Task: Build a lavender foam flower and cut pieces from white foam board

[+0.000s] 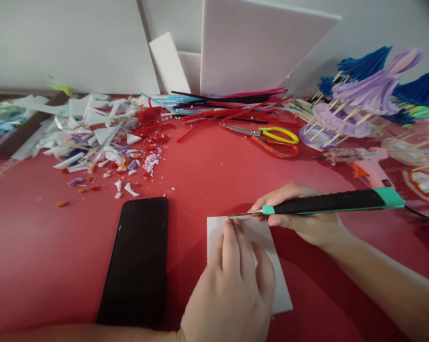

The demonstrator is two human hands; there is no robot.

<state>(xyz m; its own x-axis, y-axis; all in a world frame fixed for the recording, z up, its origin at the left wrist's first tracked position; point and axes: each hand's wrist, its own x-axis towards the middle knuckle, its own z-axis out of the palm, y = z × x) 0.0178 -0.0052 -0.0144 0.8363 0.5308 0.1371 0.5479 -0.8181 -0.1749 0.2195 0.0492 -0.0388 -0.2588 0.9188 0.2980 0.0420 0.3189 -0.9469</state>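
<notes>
A white rectangular foam piece (279, 280) lies flat on the red table in front of me. My left hand (232, 294) rests on top of it, fingers stretched toward its far edge and touching it. My right hand (303, 218) is closed around a black and green utility knife (328, 201). The blade points left and lies along the far edge of the foam piece, beside my left fingertips. Left of the foam lies a black smartphone (136, 261).
White foam scraps (93, 128) and coloured bits are heaped at the back left, with pipe cleaners (221, 107) to their right. Pliers (264, 137) lie before these. A pink glue gun (373, 164) and purple pipe-cleaner umbrellas (367, 95) stand right. White boards (257, 47) lean behind.
</notes>
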